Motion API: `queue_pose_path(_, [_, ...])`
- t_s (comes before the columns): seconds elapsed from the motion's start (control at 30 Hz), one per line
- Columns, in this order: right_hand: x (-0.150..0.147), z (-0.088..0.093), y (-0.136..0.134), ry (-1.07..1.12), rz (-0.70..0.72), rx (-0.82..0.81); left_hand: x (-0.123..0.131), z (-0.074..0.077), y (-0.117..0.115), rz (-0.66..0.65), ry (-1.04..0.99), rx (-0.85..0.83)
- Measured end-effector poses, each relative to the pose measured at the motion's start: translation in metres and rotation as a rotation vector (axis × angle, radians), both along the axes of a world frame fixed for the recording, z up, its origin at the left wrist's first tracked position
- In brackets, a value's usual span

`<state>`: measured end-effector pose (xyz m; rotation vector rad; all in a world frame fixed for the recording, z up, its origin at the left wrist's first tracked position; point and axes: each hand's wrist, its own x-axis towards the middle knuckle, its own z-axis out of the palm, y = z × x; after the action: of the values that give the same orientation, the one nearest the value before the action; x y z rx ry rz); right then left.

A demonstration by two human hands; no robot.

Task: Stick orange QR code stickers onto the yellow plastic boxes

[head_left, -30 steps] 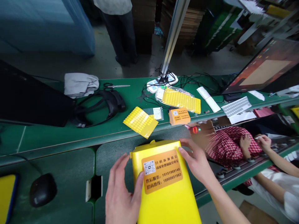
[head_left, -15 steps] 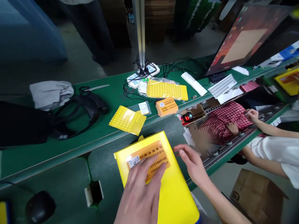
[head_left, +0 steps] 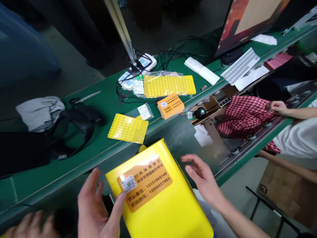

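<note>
A green conveyor workbench (head_left: 106, 96) crosses the view, with a dark ribbed mat (head_left: 178, 138) on its near side. At the bottom centre, a flat yellow box (head_left: 170, 211) sits tilted at the mat's near end, bearing an orange label (head_left: 146, 185) with a QR code and phone numbers. The left hand (head_left: 99, 206) is spread, its thumb touching the box's lower left side, with no clear pinch. The right hand (head_left: 201, 177) is open, fingers spread, just beside the box's right edge. Farther along the bench lie a loose yellow sticker sheet (head_left: 128, 128), a bagged yellow sticker sheet (head_left: 168, 85) and a stack of orange cards (head_left: 170, 105)
</note>
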<state>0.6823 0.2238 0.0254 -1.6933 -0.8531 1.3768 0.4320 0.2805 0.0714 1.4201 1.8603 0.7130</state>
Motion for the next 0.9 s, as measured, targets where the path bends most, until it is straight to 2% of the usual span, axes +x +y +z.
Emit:
queue_pose_path(0.07, [-0.006,0.004,0.012,-0.045,0.047,0.045,0.000,-0.008,-0.013,0.074,-0.149,-0.048])
queue_pose_path(0.17, [-0.022,0.014,0.032,-0.172,0.197,0.087,0.004,-0.021,-0.028,0.071,-0.137,-0.101])
queue_pose_path(0.23, [-0.033,0.019,0.042,-0.250,0.294,0.102,-0.011,-0.034,-0.032,0.086,-0.141,-0.098])
queue_pose_path(0.3, [-0.041,0.022,0.048,-0.306,0.346,0.110,-0.050,-0.049,-0.033,0.184,-0.154,-0.062])
queue_pose_path(0.43, [-0.046,0.017,0.044,-0.341,0.341,0.026,-0.163,-0.073,-0.042,0.511,-0.188,0.010])
queue_pose_path(0.5, [-0.045,0.013,0.038,-0.334,0.337,-0.006,-0.187,-0.075,-0.047,0.611,-0.313,-0.008])
queue_pose_path(0.53, [-0.045,0.012,0.035,-0.339,0.334,-0.009,-0.184,-0.073,-0.047,0.634,-0.343,-0.008])
queue_pose_path(0.6, [-0.045,0.010,0.033,-0.360,0.330,-0.016,-0.147,-0.063,-0.039,0.602,-0.279,0.001])
queue_pose_path(0.67, [-0.045,0.008,0.038,-0.362,0.332,-0.034,-0.089,-0.051,-0.021,0.429,-0.110,-0.024])
queue_pose_path(0.73, [-0.043,0.007,0.050,-0.364,0.343,-0.040,-0.036,-0.043,0.003,0.294,-0.147,-0.069])
queue_pose_path(0.77, [-0.042,0.008,0.058,-0.394,0.340,-0.021,-0.018,-0.042,0.015,0.242,-0.139,-0.091])
queue_pose_path(0.83, [-0.044,0.013,0.074,-0.538,0.300,0.079,-0.001,-0.047,0.037,0.269,-0.149,-0.068])
queue_pose_path(0.9, [-0.056,0.023,0.085,-0.703,0.257,0.248,-0.006,-0.054,0.052,0.372,-0.254,-0.016])
